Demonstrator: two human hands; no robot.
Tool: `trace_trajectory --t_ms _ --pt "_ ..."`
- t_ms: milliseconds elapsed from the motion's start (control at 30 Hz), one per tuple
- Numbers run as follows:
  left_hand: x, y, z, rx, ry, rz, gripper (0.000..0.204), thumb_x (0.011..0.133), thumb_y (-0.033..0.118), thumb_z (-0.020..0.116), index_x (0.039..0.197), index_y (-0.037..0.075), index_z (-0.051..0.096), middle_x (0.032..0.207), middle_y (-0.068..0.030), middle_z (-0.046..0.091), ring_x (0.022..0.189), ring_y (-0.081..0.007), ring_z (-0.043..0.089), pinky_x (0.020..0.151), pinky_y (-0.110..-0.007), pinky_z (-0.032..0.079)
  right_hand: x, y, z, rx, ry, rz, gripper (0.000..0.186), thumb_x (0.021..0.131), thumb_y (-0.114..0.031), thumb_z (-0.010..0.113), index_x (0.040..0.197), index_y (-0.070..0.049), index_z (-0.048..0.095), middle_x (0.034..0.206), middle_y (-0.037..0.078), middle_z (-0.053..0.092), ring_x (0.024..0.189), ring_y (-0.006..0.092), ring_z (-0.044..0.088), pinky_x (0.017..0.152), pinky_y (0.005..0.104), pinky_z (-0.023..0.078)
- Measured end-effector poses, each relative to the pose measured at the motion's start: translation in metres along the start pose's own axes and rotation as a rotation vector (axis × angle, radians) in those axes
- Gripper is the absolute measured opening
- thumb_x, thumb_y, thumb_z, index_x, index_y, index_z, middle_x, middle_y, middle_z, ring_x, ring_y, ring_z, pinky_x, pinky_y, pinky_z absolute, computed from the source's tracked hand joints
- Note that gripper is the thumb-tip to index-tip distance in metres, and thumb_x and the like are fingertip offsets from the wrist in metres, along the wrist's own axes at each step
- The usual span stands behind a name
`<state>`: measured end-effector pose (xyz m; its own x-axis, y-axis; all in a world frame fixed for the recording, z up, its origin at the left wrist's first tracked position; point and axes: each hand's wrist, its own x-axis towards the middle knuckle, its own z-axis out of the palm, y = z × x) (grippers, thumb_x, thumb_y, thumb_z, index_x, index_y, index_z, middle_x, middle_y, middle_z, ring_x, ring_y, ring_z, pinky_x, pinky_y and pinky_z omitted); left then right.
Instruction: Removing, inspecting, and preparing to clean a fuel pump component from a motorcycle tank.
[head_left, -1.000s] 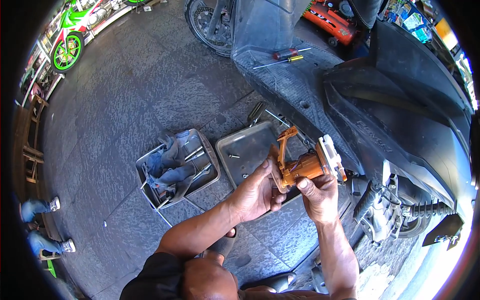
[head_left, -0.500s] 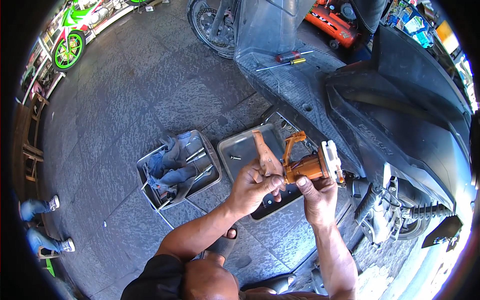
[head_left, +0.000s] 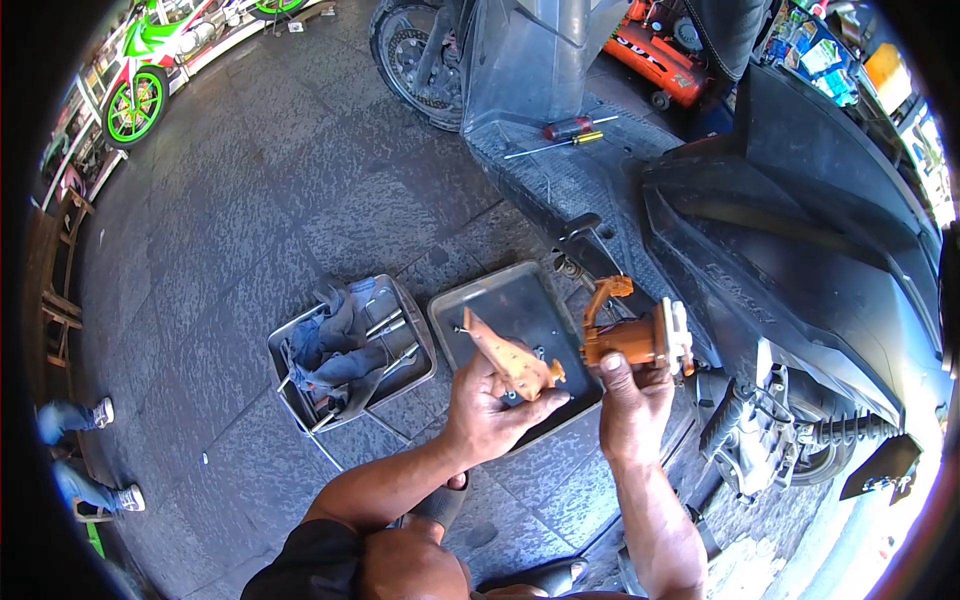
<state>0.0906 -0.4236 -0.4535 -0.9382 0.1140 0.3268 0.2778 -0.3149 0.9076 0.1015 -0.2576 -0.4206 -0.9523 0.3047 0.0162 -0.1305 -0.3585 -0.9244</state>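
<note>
Between the fingers and thumb of my left hand (head_left: 482, 415) is a tan, tapered fuel strainer (head_left: 500, 358) with small dark specks and a yellowish fitting at one end. My right hand (head_left: 637, 412) grips an orange-brown fuel pump (head_left: 628, 342) from below, thumb on its side. The pump has a white round cap on its right and a bent arm rising on its left. A gap separates the two parts. Below both hands lies a dark metal tray (head_left: 478, 291) with small hardware in it, partly hidden by the strainer and my left hand.
A second tray (head_left: 428, 362) at left holds blue-grey cloth (head_left: 340, 350) and metal tools. Along the right stands a dark scooter (head_left: 800, 230), with two screwdrivers (head_left: 575, 138) on its footboard. An orange compressor (head_left: 655, 62) sits behind it. Another person's legs (head_left: 80, 480) show at far left.
My left hand has drawn the strainer away from the pump, to the left and down. The pump stays in my right hand, slightly lower.
</note>
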Motion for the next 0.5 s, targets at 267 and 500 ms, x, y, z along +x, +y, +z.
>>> trace_trajectory --t_ms 267,500 --pt "0.001 -0.002 -0.015 -0.402 -0.108 -0.208 0.052 0.089 0.012 0.075 0.129 -0.001 0.044 0.105 -0.0109 0.063 0.091 -0.0156 0.067 0.079 -0.027 0.056 0.012 -0.022 -0.018 0.445 -0.125 0.273 0.033 0.091 -0.022 0.074 0.113 0.000 0.062 0.100 0.010 0.071 0.085 0.0211 0.070 0.078 0.0346 0.059" --pt "-0.011 -0.056 -0.015 -0.184 -0.105 -0.382 0.041 0.086 0.016 0.078 0.114 0.000 0.052 0.104 -0.0065 0.063 0.084 -0.0097 0.061 0.073 -0.024 0.052 0.011 -0.022 -0.021 0.583 -0.129 0.397 0.039 0.093 -0.028 0.072 0.119 -0.002 0.060 0.106 0.012 0.070 0.091 0.0231 0.068 0.076 0.0366 0.057"
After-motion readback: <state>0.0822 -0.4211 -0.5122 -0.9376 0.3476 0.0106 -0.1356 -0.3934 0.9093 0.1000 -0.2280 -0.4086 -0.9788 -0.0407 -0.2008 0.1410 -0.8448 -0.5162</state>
